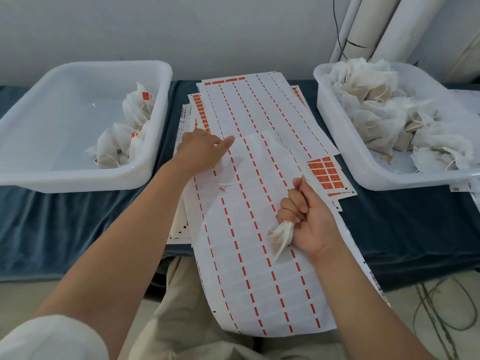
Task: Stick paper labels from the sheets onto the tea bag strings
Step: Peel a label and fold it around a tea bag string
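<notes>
White mesh tea bag (279, 239), lower centre-right, is bunched in the right hand's (309, 216) fist. The left hand (200, 152) lays a straight forefinger on the white, red-dashed label sheet (259, 281) mid-frame; whether it pinches anything I cannot tell. Probably best to peel one label cleanly and keep the sheet flat.

Glossy plastic tubs (65, 181), paper sheets (259, 281), perhaps velvet cloth (65, 229).

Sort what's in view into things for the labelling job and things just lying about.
For the job: top label sheet, tea bag in the right grip, left tub of labelled bags, right tub of unlabelled bags.
Lying about: white pipes, floor cables.
</notes>
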`<state>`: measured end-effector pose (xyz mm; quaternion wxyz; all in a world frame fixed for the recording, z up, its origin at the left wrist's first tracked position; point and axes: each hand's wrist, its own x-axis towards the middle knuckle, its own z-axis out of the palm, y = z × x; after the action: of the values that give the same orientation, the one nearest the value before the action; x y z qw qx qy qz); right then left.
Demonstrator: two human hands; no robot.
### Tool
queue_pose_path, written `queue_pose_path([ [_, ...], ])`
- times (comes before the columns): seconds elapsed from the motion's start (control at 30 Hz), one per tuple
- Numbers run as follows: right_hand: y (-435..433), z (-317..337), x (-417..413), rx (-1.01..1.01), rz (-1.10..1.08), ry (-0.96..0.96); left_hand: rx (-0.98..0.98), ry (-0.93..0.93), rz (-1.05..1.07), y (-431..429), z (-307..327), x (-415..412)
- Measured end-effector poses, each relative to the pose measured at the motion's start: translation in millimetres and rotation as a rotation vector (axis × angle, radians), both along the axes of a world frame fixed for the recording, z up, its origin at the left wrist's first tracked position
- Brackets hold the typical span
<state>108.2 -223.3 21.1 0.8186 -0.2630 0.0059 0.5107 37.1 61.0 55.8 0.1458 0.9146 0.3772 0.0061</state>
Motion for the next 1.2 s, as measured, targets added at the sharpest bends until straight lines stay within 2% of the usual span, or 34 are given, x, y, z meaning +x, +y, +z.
queue_pose_path([
  [0.17,-3.3,-0.4,-0.5,0.026,-0.023,0.020,-0.055,-0.101,0.050,1.3,19.9,2.7],
  [0.27,-3.3,0.2,0.3,0.033,-0.043,0.043,-0.068,-0.022,0.091,-0.4,49.6,-21.6],
  [0.33,-2.0,0.6,-0.1,0.035,-0.043,0.049,-0.153,-0.032,0.090,-3.6,73.6,-43.9],
  [0.4,-1.4,1.3,-0.9,0.039,-0.034,0.058,-0.294,-0.150,0.103,-10.6,95.2,-68.5],
  [0.5,-1.8,2.0,-1.4,0.044,-0.035,0.063,-0.512,-0.505,0.117,-29.9,112.6,-101.0],
  [0.63,-2.0,2.3,-2.6,0.042,-0.060,0.066,-0.975,-0.934,0.104,-56.2,99.8,-133.7],
  [0.67,-2.3,2.3,-2.9,0.042,-0.064,0.067,-0.998,-0.976,0.143,-61.0,91.3,-137.7],
  [0.77,-1.8,2.6,-2.5,0.046,-0.076,0.063,-0.679,-0.927,0.257,-69.7,70.0,-145.4],
  [0.8,-1.7,2.4,-2.3,0.046,-0.077,0.065,-0.639,-0.915,0.248,-69.9,65.5,-148.6],
  [0.9,-1.6,0.2,-1.3,0.049,-0.068,0.079,-0.871,-1.002,0.206,-75.4,64.6,-155.4],
  [0.97,-2.0,-1.7,-0.6,0.050,-0.064,0.080,-0.953,-1.097,0.244,-82.3,69.4,-153.8],
  [1.1,0.0,6.8,-7.0,-0.020,-0.067,-0.005,-0.888,-1.142,0.219,-103.6,74.4,-141.5],
  [1.2,2.4,33.4,-19.8,-0.173,-0.072,-0.287,-0.857,-1.072,0.198,-121.4,77.6,-128.2],
])
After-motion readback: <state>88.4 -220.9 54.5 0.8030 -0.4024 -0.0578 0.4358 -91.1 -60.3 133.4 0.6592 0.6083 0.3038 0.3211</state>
